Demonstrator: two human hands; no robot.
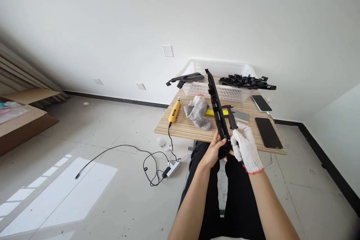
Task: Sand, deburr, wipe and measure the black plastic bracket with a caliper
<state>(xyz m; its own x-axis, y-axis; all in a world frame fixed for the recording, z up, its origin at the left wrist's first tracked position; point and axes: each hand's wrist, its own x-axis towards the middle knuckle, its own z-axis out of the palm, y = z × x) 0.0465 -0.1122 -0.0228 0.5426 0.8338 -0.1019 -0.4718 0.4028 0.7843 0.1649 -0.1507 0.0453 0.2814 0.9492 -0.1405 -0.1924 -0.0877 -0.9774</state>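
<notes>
My bare left hand [213, 152] is closed around the lower end of a long black plastic trim piece [215, 101], which stands tilted above the table's front edge. In a white knitted glove with an orange cuff, my right hand [246, 148] grips a dark caliper [232, 118]. The caliper's jaws lie at the right side of the trim piece, about halfway along; whether they touch it I cannot tell. Behind the trim piece, a yellow strip [209, 113] and a grey-white glove or cloth [199, 114] lie on the wood-grain table [185, 132].
A white plastic basket [197, 89] at the back holds several black parts [244, 81], some jutting over its rim. On the left lies a corded yellow power tool [174, 111]. Two phones [268, 132] are at the right. A power strip [173, 168] and cables are on the floor.
</notes>
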